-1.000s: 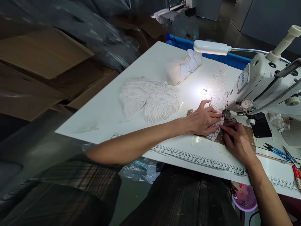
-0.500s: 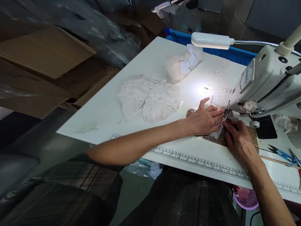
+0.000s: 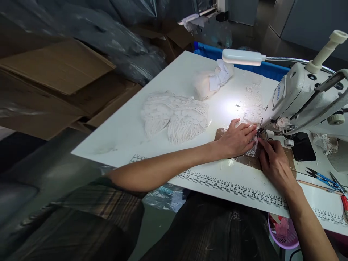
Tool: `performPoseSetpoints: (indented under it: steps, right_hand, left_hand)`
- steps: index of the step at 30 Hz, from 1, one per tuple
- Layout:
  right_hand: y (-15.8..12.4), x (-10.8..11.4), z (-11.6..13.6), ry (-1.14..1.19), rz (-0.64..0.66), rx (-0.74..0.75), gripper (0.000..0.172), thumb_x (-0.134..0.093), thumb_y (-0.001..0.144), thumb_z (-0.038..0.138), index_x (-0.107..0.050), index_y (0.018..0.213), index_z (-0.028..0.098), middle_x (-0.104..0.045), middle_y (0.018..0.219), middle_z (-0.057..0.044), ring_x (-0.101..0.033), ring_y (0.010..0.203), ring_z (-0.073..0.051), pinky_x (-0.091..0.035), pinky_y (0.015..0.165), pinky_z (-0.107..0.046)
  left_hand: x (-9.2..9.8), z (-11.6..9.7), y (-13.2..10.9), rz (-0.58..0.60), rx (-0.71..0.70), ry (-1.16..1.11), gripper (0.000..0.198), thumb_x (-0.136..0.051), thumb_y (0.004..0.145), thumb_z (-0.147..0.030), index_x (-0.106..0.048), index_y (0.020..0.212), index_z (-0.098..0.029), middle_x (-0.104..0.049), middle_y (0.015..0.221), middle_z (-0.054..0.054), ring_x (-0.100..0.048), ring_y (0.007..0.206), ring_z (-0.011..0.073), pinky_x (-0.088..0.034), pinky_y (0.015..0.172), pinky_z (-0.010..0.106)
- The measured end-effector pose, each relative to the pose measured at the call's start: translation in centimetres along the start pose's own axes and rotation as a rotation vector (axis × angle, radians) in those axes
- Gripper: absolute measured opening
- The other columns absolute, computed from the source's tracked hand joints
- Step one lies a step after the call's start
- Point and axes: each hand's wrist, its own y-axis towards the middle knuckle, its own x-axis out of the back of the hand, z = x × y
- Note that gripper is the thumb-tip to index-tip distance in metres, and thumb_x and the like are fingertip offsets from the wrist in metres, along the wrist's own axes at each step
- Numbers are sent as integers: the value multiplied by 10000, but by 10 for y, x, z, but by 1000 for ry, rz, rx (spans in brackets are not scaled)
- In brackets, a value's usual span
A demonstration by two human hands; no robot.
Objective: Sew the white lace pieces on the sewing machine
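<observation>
A strip of white lace [image 3: 253, 148] lies under the presser foot of a white sewing machine [image 3: 289, 95]. My left hand [image 3: 237, 139] rests flat on the lace, fingers stretched toward the needle area. On the near side of the foot, my right hand [image 3: 274, 159] has its thumb and forefinger pinched at the lace's edge, its other fingers curled. More lace [image 3: 252, 108] trails behind the foot, under the bright lamp [image 3: 243, 57]. The needle tip is too small to make out.
Gathered white lace pieces [image 3: 175, 116] and a pale cloth bundle [image 3: 213, 81] lie on the white table [image 3: 108, 136]. Blue thread snips [image 3: 324, 178], tweezers and a black phone-like slab [image 3: 303, 146] sit at right. A purple basket [image 3: 285, 235] hangs below; cardboard boxes [image 3: 54, 67] stand left.
The whole view has shifted slightly, with the table lower in the picture. My left thumb has come down closer to the fingers. My right hand keeps its pinch beside the presser foot.
</observation>
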Motion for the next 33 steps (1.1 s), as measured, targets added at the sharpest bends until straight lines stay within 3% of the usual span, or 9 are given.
performPoseSetpoints:
  steps: [4,8,11,14,19,24,29,33]
  right_hand:
    - [-5,1,-4,45,-41,-44,397,-424,957,278,-569,1322,220,-588,1064,-126,-616,934,-236,-582,822,-427]
    - [-7,1,-6,69,-54,-59,392,-440,943,271,-579,1305,214,-591,1090,-129,-619,976,-241,-576,865,-444]
    - [-7,0,-7,86,-64,-44,396,-439,936,260,-585,1296,188,-590,1123,-142,-615,1029,-248,-570,890,-440]
    - [-7,0,-7,95,-68,-61,392,-454,925,248,-591,1289,196,-592,1126,-136,-622,1022,-245,-571,882,-434]
    - [-8,2,-7,118,-61,-73,372,-461,921,246,-611,1258,194,-603,1069,-125,-630,957,-233,-572,852,-424]
    - [-6,6,-12,132,-39,-85,340,-481,921,293,-652,1197,195,-625,1056,-120,-631,937,-228,-562,842,-413]
    - [8,27,-18,191,160,-81,335,-483,898,314,-699,1111,171,-688,967,-117,-654,880,-235,-548,789,-388]
    - [27,42,-17,216,348,-102,323,-457,881,294,-726,1016,175,-699,799,-69,-635,702,-191,-509,673,-321]
  left_hand:
    - [7,12,10,-99,13,9,381,-316,1006,-233,-522,1313,-141,-552,1383,160,-551,1171,276,-360,1022,514]
    - [14,35,17,-9,0,-2,406,-253,1014,-228,-471,1328,-89,-620,1256,187,-589,1095,266,-378,1007,509]
    - [18,43,13,-45,-28,-16,410,-260,1024,-256,-450,1343,-82,-534,1377,215,-537,1213,281,-377,1036,516]
    - [22,39,6,-68,-127,-88,376,-321,1027,-288,-519,1286,-101,-573,1330,198,-581,1136,263,-463,948,457]
    - [30,27,0,82,-321,-315,246,-542,972,-343,-655,1082,-154,-672,1056,111,-627,945,195,-523,817,333]
    - [28,27,0,110,-321,-357,196,-588,957,-304,-690,854,-171,-671,944,65,-624,871,163,-484,802,303]
    - [30,25,-1,121,-293,-284,179,-617,943,-344,-701,904,-192,-687,988,51,-613,847,162,-413,812,327]
    - [31,23,-1,123,-319,-224,144,-648,926,-349,-714,940,-222,-693,994,42,-604,844,163,-369,849,350]
